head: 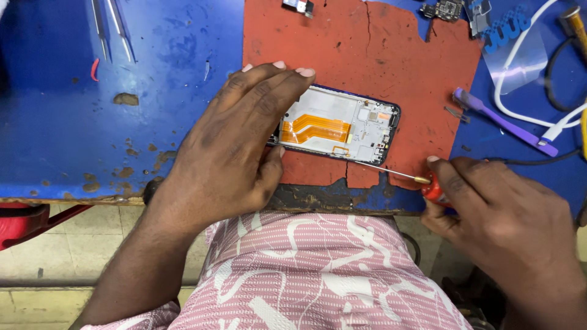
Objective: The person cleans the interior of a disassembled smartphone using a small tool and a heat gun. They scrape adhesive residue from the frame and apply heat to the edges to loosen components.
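Observation:
An opened phone (342, 125) lies back-up on a torn red mat (379, 55), its orange flex cable and white frame exposed. My left hand (235, 140) lies flat over the phone's left end, fingers spread across its top edge and thumb at its lower side. My right hand (498, 211) grips a small screwdriver (422, 180) with a red handle; the thin shaft slants up-left and its tip touches the phone's lower edge near the right corner.
The blue worktable (67, 122) has a worn front edge. Tweezers (113, 27) lie at top left. A purple pry tool (504, 122), white cable (520, 104), clear plastic film (520, 55) and small circuit parts (449, 9) sit at right.

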